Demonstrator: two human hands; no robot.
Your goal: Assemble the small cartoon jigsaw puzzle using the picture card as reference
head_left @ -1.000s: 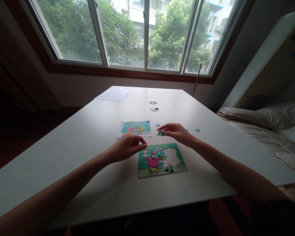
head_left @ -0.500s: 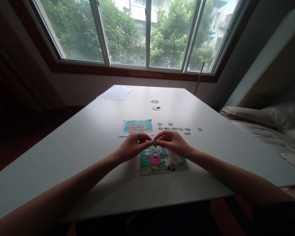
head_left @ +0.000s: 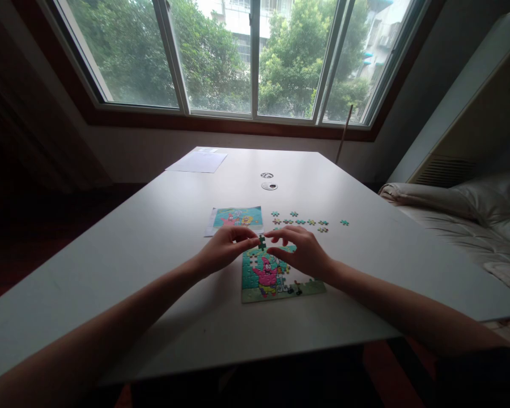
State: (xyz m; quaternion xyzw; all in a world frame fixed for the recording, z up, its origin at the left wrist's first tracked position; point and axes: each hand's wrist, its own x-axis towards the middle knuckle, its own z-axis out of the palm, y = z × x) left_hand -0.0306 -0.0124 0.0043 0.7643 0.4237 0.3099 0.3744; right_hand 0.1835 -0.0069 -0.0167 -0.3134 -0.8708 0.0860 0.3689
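Observation:
Between the thumb and fingers of my left hand is a small green puzzle piece, raised above the upper edge of a jigsaw puzzle. My right hand hovers just right of the piece, thumb and fingers apart, holding nothing. The puzzle shows a pink starfish figure on its left; pale gaps show in its middle and right, and my right hand hides part of its upper right. Just beyond my left hand lies a printed picture of the same cartoon scene.
Several loose puzzle pieces lie beyond my right hand on the white table. Two round metal-looking discs are set further back. White paper lies at the far left corner. A padded seat stands to the right.
My right fingers have come off the green puzzle piece and spread apart. My left hand has moved slightly left with the piece still in its grip.

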